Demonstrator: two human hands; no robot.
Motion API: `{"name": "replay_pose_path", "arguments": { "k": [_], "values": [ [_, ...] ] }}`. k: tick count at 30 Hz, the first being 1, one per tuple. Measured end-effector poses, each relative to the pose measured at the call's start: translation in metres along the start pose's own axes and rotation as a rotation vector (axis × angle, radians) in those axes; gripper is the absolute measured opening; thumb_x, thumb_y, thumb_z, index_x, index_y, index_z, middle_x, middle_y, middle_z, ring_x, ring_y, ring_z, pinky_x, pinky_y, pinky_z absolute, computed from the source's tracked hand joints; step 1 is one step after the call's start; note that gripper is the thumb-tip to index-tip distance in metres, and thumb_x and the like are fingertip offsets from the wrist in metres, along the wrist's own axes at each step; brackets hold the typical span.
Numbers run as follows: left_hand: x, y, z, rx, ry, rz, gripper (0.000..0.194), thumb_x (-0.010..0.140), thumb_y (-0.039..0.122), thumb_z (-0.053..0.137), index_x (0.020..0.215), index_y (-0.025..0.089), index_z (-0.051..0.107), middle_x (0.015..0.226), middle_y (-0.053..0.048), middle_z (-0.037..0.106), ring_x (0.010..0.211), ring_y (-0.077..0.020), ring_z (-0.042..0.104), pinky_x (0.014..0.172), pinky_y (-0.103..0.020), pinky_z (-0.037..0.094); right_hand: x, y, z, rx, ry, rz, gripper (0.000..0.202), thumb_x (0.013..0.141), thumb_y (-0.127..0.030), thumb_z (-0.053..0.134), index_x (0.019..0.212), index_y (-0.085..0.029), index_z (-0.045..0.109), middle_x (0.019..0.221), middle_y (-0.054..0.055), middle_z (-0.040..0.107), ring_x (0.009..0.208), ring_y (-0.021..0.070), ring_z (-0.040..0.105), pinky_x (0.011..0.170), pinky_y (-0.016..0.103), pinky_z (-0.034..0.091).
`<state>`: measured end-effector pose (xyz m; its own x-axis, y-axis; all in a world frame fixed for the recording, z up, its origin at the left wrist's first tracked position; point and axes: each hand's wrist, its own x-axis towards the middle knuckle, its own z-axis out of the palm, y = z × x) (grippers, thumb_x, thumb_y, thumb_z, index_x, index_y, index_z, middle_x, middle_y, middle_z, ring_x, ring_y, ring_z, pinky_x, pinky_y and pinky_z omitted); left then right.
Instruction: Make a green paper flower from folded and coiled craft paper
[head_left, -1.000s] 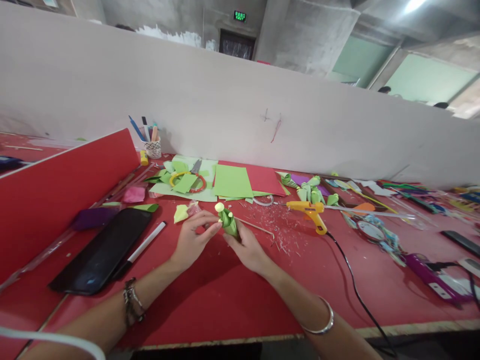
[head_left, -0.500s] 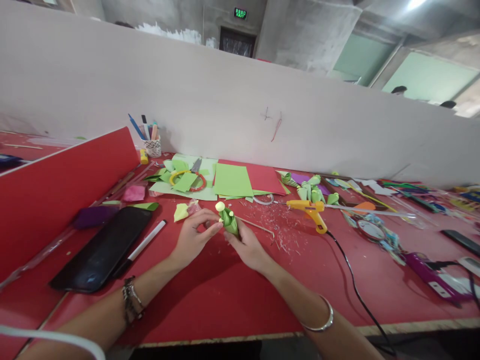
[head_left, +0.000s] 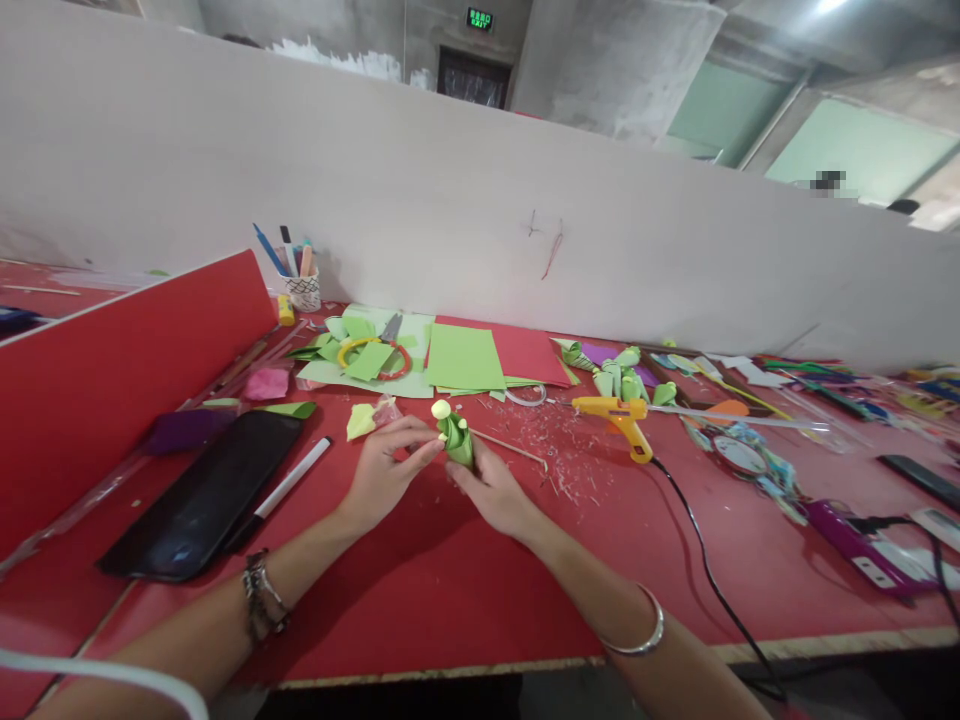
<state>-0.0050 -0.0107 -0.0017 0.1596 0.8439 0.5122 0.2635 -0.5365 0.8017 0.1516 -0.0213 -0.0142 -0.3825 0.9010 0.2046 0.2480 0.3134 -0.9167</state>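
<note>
Between my hands, over the red table [head_left: 420, 620], is a small rolled green paper piece [head_left: 458, 447] with a large pale-yellow ball on top and smaller yellow balls at its sides. My right hand [head_left: 499, 492] wraps its fingers round the base of the piece. From the other side, my left hand [head_left: 390, 470] pinches at the small ball on its left edge with thumb and finger. A thin stick [head_left: 510, 448] lies just behind my right hand. Crumpled yellow paper [head_left: 361, 420] sits behind my left hand.
A yellow glue gun [head_left: 621, 418] lies to the right, its black cord running to the front edge. Scissors [head_left: 375, 358] rest on green paper sheets [head_left: 466, 358]. A black pouch [head_left: 206, 500] and marker [head_left: 292, 478] lie left. Several green paper pieces [head_left: 619, 375] sit behind the glue gun.
Both hands stay round the green paper piece in nearly the same place. The left fingers have shifted only slightly, and the whole view has moved a little.
</note>
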Motion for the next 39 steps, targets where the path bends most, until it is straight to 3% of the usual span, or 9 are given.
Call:
{"name": "replay_pose_path", "arguments": {
  "k": [12,19,25,31,35,39],
  "values": [
    [-0.002,0.0025,-0.0021,0.115,-0.027,0.104,0.01,0.079,0.02,0.051,0.075,0.017,0.06,0.073,-0.001,0.056,0.067,-0.0113,0.052,0.058,-0.021,0.042,-0.0006,-0.0029,-0.0009,-0.061,0.046,-0.01,0.024,0.081,-0.027,0.043,0.103,-0.019,0.048,0.077,0.001,0.055,0.065,0.0131,0.049,0.061,0.027,0.042],
    [-0.0024,0.0048,-0.0009,0.108,-0.044,0.121,0.007,0.078,0.024,0.052,0.08,0.017,0.053,0.071,0.0,0.051,0.061,-0.0107,0.049,0.057,-0.023,0.041,0.0032,-0.0042,-0.0044,-0.14,0.094,-0.127,0.022,0.076,-0.029,0.052,0.095,-0.02,0.056,0.094,0.004,0.058,0.087,0.0176,0.051,0.079,0.031,0.04],
    [-0.0053,0.0038,0.0011,0.068,-0.058,0.06,0.012,0.075,0.025,0.055,0.083,0.018,0.049,0.077,-0.001,0.052,0.06,-0.0103,0.049,0.058,-0.024,0.044,0.0024,-0.0033,-0.0029,-0.143,0.04,-0.05,0.02,0.076,-0.029,0.051,0.092,-0.018,0.057,0.083,0.003,0.06,0.071,0.015,0.052,0.064,0.027,0.042],
    [-0.0076,-0.0013,0.006,-0.022,-0.127,-0.053,0.035,0.07,0.025,0.061,0.098,0.019,0.041,0.081,0.001,0.049,0.061,-0.0094,0.05,0.06,-0.023,0.044,0.0006,-0.0002,-0.0016,-0.15,-0.006,-0.076,0.015,0.074,-0.027,0.052,0.084,-0.017,0.057,0.073,0.001,0.058,0.063,0.0123,0.049,0.056,0.023,0.039],
    [-0.0062,0.0018,0.0065,0.114,-0.21,0.032,0.019,0.072,0.027,0.06,0.086,0.018,0.05,0.085,-0.002,0.047,0.077,-0.0135,0.048,0.068,-0.024,0.042,-0.0003,-0.0025,-0.0023,-0.123,-0.082,-0.109,0.014,0.076,-0.025,0.049,0.084,-0.016,0.056,0.077,0.001,0.058,0.067,0.0128,0.052,0.059,0.023,0.041],
    [-0.0061,0.0044,0.0048,0.137,-0.208,0.064,0.013,0.073,0.028,0.058,0.078,0.017,0.051,0.083,-0.002,0.047,0.078,-0.0141,0.047,0.068,-0.024,0.041,-0.0011,-0.0065,-0.0041,-0.111,-0.144,-0.117,0.018,0.075,-0.028,0.053,0.089,-0.017,0.055,0.083,0.002,0.059,0.073,0.0139,0.054,0.064,0.025,0.043]
  ]
}}
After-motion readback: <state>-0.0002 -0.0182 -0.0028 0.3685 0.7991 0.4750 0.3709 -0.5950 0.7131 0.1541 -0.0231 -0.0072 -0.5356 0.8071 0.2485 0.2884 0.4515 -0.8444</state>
